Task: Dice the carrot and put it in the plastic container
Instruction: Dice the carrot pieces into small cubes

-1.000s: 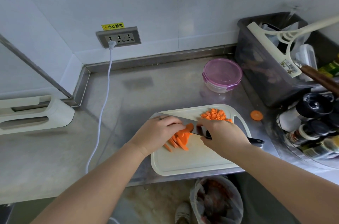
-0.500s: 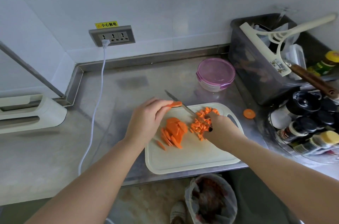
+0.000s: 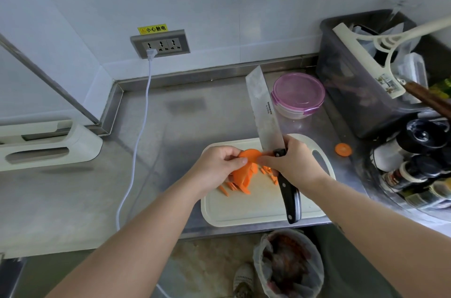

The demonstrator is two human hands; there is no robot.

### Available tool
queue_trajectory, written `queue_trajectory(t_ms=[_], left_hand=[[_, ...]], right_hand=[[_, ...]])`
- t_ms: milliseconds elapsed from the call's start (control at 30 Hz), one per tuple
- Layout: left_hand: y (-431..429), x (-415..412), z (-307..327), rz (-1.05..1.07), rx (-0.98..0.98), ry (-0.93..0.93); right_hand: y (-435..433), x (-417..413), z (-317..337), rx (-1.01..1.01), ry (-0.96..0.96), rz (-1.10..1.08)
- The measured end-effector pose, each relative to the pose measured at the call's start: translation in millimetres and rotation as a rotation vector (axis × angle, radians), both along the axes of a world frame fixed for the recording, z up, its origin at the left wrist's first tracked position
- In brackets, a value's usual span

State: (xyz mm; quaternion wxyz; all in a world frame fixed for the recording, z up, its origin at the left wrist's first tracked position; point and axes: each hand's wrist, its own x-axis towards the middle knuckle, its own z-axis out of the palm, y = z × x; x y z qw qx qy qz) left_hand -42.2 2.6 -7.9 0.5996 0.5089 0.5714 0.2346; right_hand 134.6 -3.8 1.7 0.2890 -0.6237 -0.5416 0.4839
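Left hand (image 3: 219, 166) holds a stack of carrot slices (image 3: 249, 156) just above the cutting board (image 3: 256, 210), fingers curled round them, thumb on the front. Right hand (image 3: 295, 163) grips the knife (image 3: 264, 112) where blade meets handle. The blade is tilted up and away past the board's far edge, flat side to camera, and the black handle points back toward the board's near edge. Right thumb reaches to the slices; looks like touching, can't confirm. Carrot strips (image 3: 233, 186) lie on the board below the left hand, toward its left edge. Small diced bits (image 3: 268, 171) sit mid-board, partly hidden by the right hand. The board sits at the front edge of the counter (image 3: 170, 141). Plastic container (image 3: 299, 95), clear with its purple lid on, stands toward the counter's back edge, behind the board; the blade overlaps its left rim in view. One carrot round (image 3: 343, 149) lies on the counter right of the board, apart from it. Dark bin (image 3: 349, 83) at the back right corner. White cord (image 3: 139, 141) runs from the wall socket (image 3: 159, 43) across the counter to the front edge.
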Motion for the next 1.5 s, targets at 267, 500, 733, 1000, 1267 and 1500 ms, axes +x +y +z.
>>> queue_trajectory(t_ms=[267, 500, 733, 1000, 1267, 1500], left_hand=[[-5, -1, 0, 0.093, -0.198, -0.039], [-13, 5, -2, -0.200, -0.190, -0.051], [-16, -4, -27, -0.332, 0.150, 0.406], [-57, 0, -93, -0.518, 0.556, 0.770], [-64, -6, -92, -0.350, 0.786, 0.746], [-55, -21, -87, -0.280, 0.860, 0.747]], right_hand=[[4, 15, 16, 0.039, -0.238, 0.264], [-4, 6, 5, 0.005, -0.257, 0.352], [-9, 8, -4, 0.019, -0.220, 0.211], [-15, 24, -9, 0.018, -0.239, 0.099], [-22, 26, -23, -0.037, -0.281, 0.109], [-24, 27, -29, -0.076, -0.301, 0.109]])
